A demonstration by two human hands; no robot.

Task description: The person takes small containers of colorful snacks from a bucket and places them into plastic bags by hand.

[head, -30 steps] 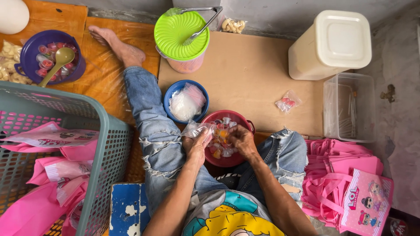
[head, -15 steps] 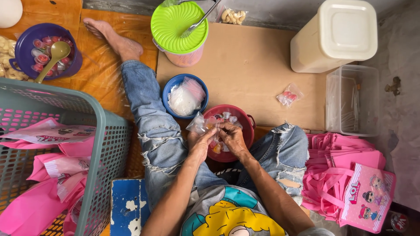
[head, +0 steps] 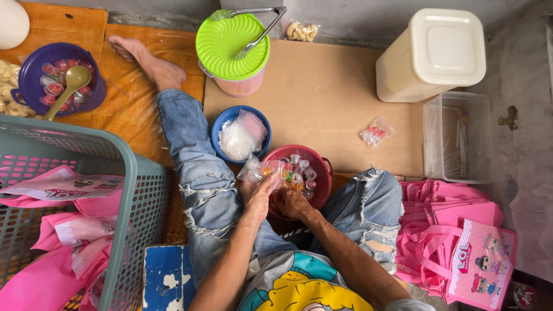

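I sit on the floor with a red bowl (head: 320,173) of small jelly cups between my legs. My left hand (head: 259,194) holds a small clear plastic bag (head: 260,169) with a few sweets in it at the bowl's left rim. My right hand (head: 292,203) rests at the near edge of the red bowl, fingers curled into it; what it grips is hidden. A blue bowl (head: 226,122) with empty clear bags stands just beyond, to the left.
A filled small bag (head: 374,134) lies on the cardboard sheet (head: 322,98). Around it: a green-lidded tub with tongs (head: 232,46), a cream lidded container (head: 432,55), a clear box (head: 458,135), pink bags (head: 461,242), a teal basket (head: 129,196), a purple bowl (head: 60,78).
My right hand has drawn back from the middle of the red bowl to its near edge. My left hand still holds the small bag at the rim.
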